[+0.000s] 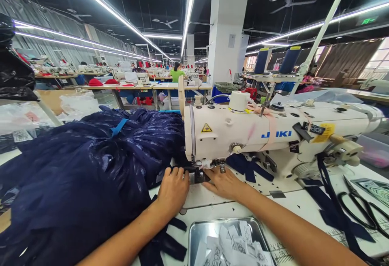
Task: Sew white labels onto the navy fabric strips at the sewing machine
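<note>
A white sewing machine (273, 134) stands on the white table (300, 205). A big heap of navy fabric (79, 172) fills the left side and reaches the presser foot (199, 172). My left hand (173, 189) rests on the fabric's edge just left of the foot, its fingers curled down against the cloth. Flat on the table just right of the foot lies my right hand (223, 183), fingers stretched toward the needle. The needle itself is hidden behind the machine head.
A metal tray (197, 233) of white labels sits at the near edge. Black scissors (361, 205) and navy strips (334, 205) lie at the right. Two blue thread cones (288, 59) stand behind the machine. Other people work at tables far back.
</note>
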`<state>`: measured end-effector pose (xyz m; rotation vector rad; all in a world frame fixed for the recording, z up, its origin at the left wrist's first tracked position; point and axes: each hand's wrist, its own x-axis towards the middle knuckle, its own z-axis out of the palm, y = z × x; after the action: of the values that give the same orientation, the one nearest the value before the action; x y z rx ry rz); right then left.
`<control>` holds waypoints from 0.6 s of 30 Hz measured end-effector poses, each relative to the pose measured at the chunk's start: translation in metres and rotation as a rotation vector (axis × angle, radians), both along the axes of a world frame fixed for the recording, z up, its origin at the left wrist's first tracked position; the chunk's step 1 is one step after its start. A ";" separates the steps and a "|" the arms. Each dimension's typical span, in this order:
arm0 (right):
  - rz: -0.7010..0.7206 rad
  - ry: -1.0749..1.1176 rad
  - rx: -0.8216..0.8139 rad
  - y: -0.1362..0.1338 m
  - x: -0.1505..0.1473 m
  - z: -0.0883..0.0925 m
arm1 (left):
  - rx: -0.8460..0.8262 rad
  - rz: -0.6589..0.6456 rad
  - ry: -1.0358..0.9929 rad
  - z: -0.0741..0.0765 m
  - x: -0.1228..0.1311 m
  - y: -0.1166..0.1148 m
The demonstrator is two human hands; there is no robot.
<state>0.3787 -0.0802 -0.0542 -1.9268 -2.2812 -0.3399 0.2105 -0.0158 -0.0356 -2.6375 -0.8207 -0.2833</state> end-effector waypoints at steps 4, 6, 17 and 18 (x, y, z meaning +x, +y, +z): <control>0.072 -0.062 -0.020 -0.012 -0.003 0.014 | -0.002 -0.010 -0.028 -0.001 0.003 0.008; 0.149 -0.070 -0.030 -0.019 0.000 0.017 | -0.024 -0.068 -0.035 -0.001 0.005 0.014; 0.301 -0.176 0.071 -0.016 0.008 0.003 | -0.054 -0.106 -0.036 0.001 0.007 0.019; 0.303 -0.176 0.071 -0.016 0.006 0.003 | -0.052 -0.108 -0.036 0.001 0.007 0.019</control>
<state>0.3848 -0.0962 -0.0511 -1.5414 -2.5841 -0.5618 0.2172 0.0036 -0.0350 -2.7379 -0.7078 -0.3433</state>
